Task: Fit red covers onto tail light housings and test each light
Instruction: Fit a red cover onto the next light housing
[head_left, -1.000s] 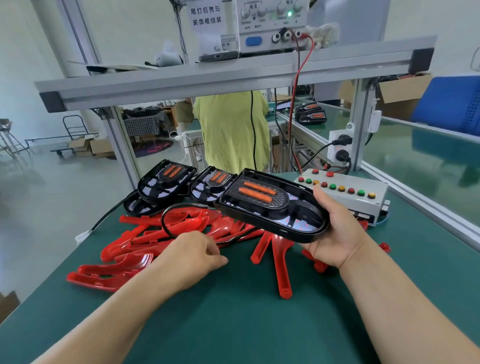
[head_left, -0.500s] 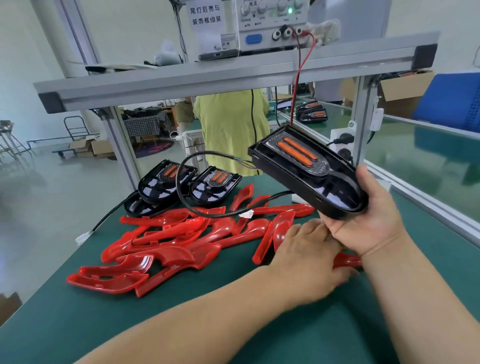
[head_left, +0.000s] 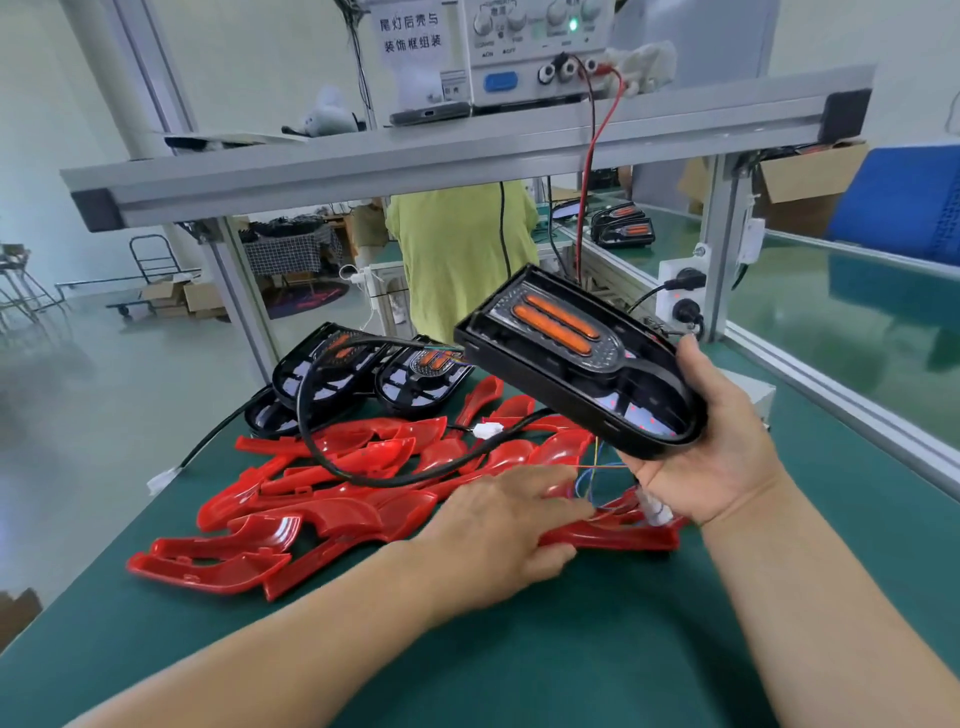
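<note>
Right hand (head_left: 717, 457) grips a black housing (head_left: 571, 358) aloft; left hand (head_left: 498, 530) rests on a red cover (head_left: 613, 538).

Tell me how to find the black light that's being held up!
Find the green table with the heap of red covers. Over the heap's right end, the right hand holds a black housing. The other housings rest on the table behind the heap; only this one is up in the air and tilted.

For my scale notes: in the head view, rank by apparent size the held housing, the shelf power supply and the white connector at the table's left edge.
1. Held housing, though nearness to the camera inflates it.
2. Power supply, cropped by the frame's top.
3. White connector.
</note>
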